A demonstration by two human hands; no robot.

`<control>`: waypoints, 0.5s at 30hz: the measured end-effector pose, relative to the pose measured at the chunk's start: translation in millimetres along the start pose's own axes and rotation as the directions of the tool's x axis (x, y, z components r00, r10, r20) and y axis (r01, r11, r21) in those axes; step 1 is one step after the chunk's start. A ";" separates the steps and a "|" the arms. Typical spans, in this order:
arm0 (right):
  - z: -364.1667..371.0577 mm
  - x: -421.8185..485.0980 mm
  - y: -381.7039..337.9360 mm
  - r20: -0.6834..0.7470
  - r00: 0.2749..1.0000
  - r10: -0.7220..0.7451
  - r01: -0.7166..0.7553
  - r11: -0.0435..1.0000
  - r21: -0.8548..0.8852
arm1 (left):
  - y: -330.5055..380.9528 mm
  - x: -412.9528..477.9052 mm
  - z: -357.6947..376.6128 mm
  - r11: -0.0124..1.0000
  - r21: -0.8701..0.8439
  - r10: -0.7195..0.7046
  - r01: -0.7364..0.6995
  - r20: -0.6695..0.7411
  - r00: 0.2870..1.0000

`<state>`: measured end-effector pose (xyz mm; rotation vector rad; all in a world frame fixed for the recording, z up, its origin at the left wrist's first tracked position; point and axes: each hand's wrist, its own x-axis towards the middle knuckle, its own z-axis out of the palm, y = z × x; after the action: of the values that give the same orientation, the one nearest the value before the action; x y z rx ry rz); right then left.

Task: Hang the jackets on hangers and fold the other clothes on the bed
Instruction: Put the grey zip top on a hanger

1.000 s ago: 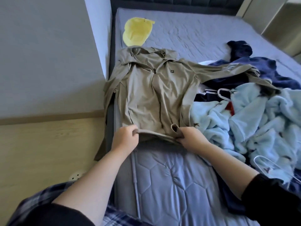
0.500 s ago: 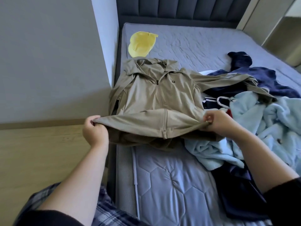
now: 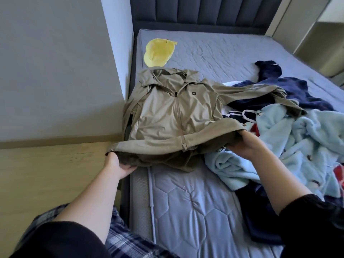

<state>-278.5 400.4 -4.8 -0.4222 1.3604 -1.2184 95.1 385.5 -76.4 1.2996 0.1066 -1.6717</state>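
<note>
Bare mattress (image 3: 195, 211) in front; clothes pile (image 3: 297, 142) at right, wall (image 3: 55, 71) at left.

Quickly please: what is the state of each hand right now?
Left hand: grips the khaki jacket by the left end of its hem.
Right hand: grips the right end of the same hem.

Nothing fancy around here: plain grey wall (image 3: 55, 71) on the left with light wood flooring (image 3: 46, 174) under it, dark padded headboard (image 3: 204, 13) at the far end, a yellow cap (image 3: 159, 52) lying near it, and cream cabinets (image 3: 316, 34) top right.
</note>
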 end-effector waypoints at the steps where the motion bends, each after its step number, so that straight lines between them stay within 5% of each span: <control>1: 2.1 -3.9 -2.0 0.052 0.999 0.000 -0.005 0.996 0.088 | -0.6 -0.8 3.4 0.999 -0.042 0.019 -0.017 0.034 0.999; 5: 7.9 -16.4 -26.8 0.160 0.987 -0.007 -0.048 0.940 0.338 | 4.7 -6.4 16.8 0.996 -0.085 0.056 -0.042 0.173 0.983; 7: 8.2 -15.4 -37.8 0.071 0.997 -0.009 -0.015 0.944 0.329 | 6.8 -5.6 16.8 0.998 -0.026 0.068 -0.065 0.134 0.989; 9: 5.5 -6.9 -37.0 -0.217 0.974 0.072 -0.017 0.970 0.243 | 4.5 2.3 8.2 0.997 0.020 0.073 -0.073 -0.019 0.997; 10: 0.0 -0.5 -30.5 -0.374 0.927 0.029 0.019 0.992 0.125 | 2.3 7.8 1.7 0.990 0.107 0.109 -0.096 -0.125 0.986; 12: -10.0 6.8 -11.8 -0.555 0.774 -0.305 0.086 0.919 -0.386 | -2.5 16.2 -12.2 0.912 0.397 0.238 -0.101 -0.315 0.919; 13: -16.7 9.3 -0.3 -0.493 0.732 -0.470 0.089 0.784 -0.615 | -5.1 18.9 -17.8 0.812 0.578 0.343 -0.078 -0.365 0.866; 15: -31.4 10.3 16.5 -0.361 0.717 -0.597 0.091 0.593 -0.800 | -8.4 18.3 -24.5 0.480 0.877 0.527 -0.019 -0.272 0.805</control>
<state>-301.8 410.7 -31.5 -1.0010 2.4642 -1.1099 106.9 392.7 -105.0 2.3528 -0.6970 -0.9868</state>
